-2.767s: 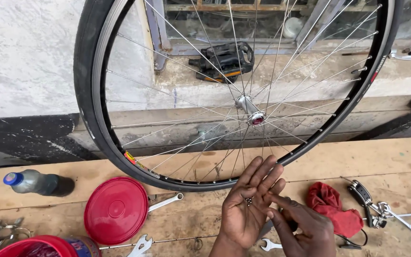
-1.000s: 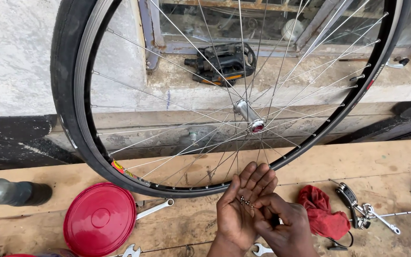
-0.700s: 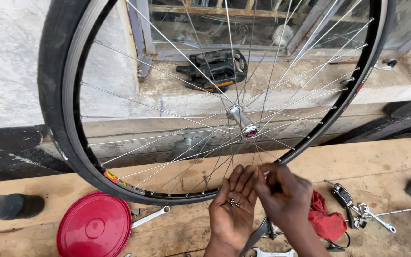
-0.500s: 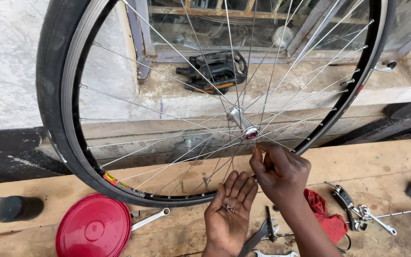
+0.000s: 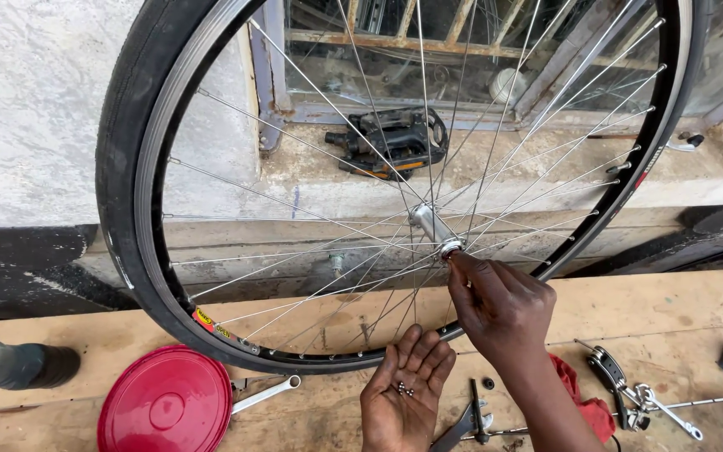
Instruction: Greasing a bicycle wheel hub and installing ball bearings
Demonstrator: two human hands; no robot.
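Observation:
A spoked bicycle wheel (image 5: 140, 209) with a black tyre stands upright on a wooden bench, leaning toward a window sill. Its silver hub (image 5: 435, 230) sits at the centre. My right hand (image 5: 499, 305) reaches up with pinched fingertips touching the hub's end; anything between the fingers is too small to see. My left hand (image 5: 403, 398) lies palm up below, cupping several small steel bearing balls (image 5: 404, 388).
On the wooden bench (image 5: 679, 310) lie a red round lid (image 5: 165, 406), a spanner (image 5: 265, 393), a red rag (image 5: 583, 393), brake parts (image 5: 629, 393) and a bottle (image 5: 10, 364) at the left. A black pedal (image 5: 391, 142) rests on the sill behind the wheel.
My right hand left the left palm, where it was picking at the balls, and rose to the hub. The left palm stayed open below. The view shifted so the wheel sits more to the right.

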